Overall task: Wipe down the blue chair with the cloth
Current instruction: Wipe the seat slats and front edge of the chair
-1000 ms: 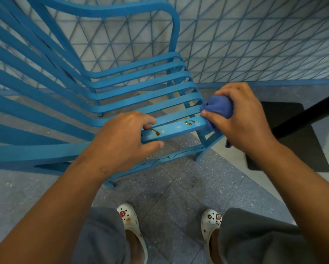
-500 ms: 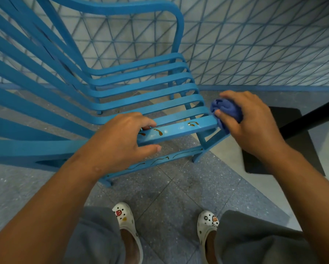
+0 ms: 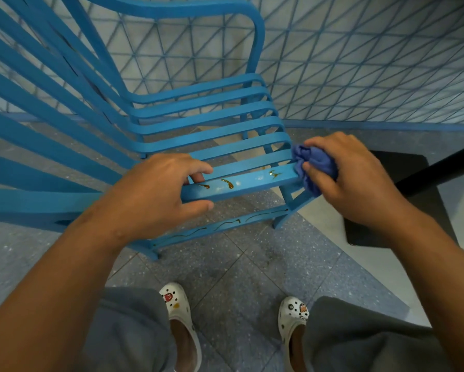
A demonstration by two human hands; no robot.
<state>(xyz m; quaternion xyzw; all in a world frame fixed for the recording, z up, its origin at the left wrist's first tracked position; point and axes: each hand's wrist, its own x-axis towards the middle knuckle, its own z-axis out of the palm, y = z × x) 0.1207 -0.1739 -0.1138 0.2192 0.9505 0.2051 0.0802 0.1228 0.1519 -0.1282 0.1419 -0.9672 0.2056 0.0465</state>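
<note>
A blue slatted chair (image 3: 198,122) stands in front of me, its backrest at the left and an armrest at the far side. Brown sticky streaks (image 3: 228,183) lie on the nearest seat slat, and more run along the lower front rail. My left hand (image 3: 150,194) grips the left part of that front slat, thumb under it. My right hand (image 3: 351,178) holds a bunched dark-blue cloth (image 3: 315,163) pressed against the right end of the same slat.
A tiled wall with blue triangular lines (image 3: 359,63) rises behind the chair. A black table base (image 3: 402,200) and its dark pole (image 3: 437,170) stand close on the right. Grey speckled floor tiles (image 3: 241,269) lie below, with my white clogs (image 3: 182,318) near the bottom.
My right hand with the cloth has shifted slightly along the right end of the front slat. The left hand keeps its grip on the slat. The view has tilted a little.
</note>
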